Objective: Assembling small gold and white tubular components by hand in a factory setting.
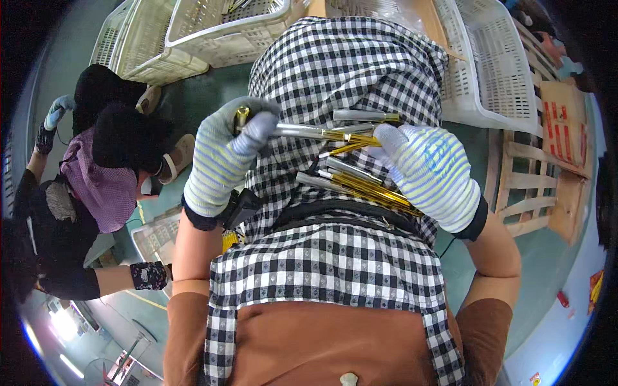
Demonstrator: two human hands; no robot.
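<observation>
My left hand (228,154), in a striped knit glove, is closed around the silver end of a slim silver-and-gold tube (299,131). A gold round tip (242,114) pokes up between its fingers; whether it belongs to the same tube is hidden. My right hand (431,172), gloved alike, pinches the tube's gold end. On my lap, over the checked apron (341,67), lie several loose silver-and-gold pieces (376,192) below the right hand's fingers. Another silver tube with a gold end (364,116) rests just beyond the held one.
White plastic crates (222,35) stand ahead on the left, and another white crate (499,71) is at the right. Beside it are a wooden pallet (524,183) and a cardboard box (563,122). A co-worker in dark clothing (64,212) sits close on my left.
</observation>
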